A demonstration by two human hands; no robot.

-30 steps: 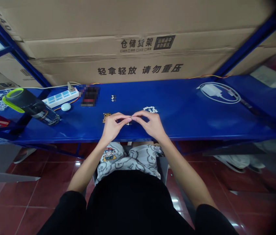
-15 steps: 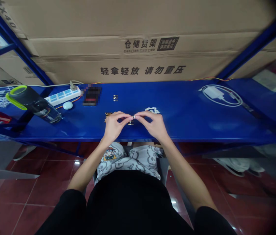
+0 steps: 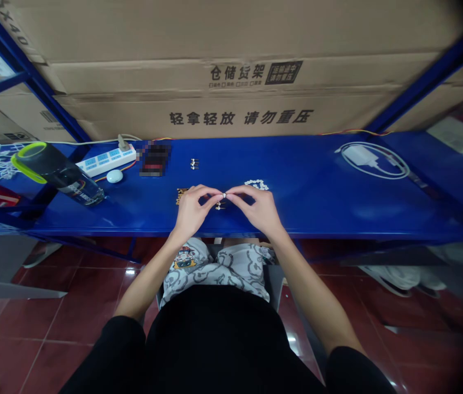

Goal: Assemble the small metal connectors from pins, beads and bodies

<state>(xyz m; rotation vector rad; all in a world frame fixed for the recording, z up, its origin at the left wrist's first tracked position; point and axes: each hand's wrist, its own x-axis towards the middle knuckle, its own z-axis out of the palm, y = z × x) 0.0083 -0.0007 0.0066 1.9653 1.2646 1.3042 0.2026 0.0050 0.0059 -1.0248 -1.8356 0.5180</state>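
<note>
My left hand (image 3: 195, 208) and my right hand (image 3: 259, 207) meet fingertip to fingertip over the blue shelf. Both pinch one small white piece (image 3: 224, 195), too tiny to make out its kind. Just below the fingertips lie a few small white-and-gold pieces (image 3: 219, 206). Brass-coloured pieces (image 3: 181, 194) sit in a cluster behind my left hand, partly hidden by it. Behind my right hand is a loose group of white round pieces (image 3: 258, 184). Farther back, a short row of white pieces with thin pins (image 3: 194, 163) rests on the shelf.
On the left are a dark bottle (image 3: 57, 174) with a lime-green loop, a white power strip (image 3: 107, 161), a small pale rounded case (image 3: 114, 176) and a blurred-out dark item (image 3: 155, 158). A coiled white cable with charger (image 3: 362, 156) lies right. Cardboard (image 3: 231, 98) stands behind the blue shelf (image 3: 317, 191).
Both hands stay nearly in place. The small white piece between the fingertips looks slightly turned, and the whole view has shifted a little.
</note>
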